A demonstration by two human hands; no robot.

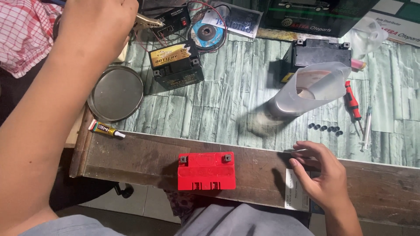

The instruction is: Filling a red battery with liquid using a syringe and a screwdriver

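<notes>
Right hand (pixel 326 172) rests with fingers (pixel 306 150) loosely spread beside the red battery (pixel 206 171) on the table (pixel 144 159); left hand (pixel 98 26) is raised near the black battery (pixel 176 65), its fingers' grip unclear; cut plastic jug (pixel 306 89) between.

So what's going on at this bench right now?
A person sits at a workbench with a red battery on its wooden front edge. The right hand hovers open beside it, holding nothing. The left hand reaches toward the wired gear at the back, near a black battery and a round metal lid.
</notes>
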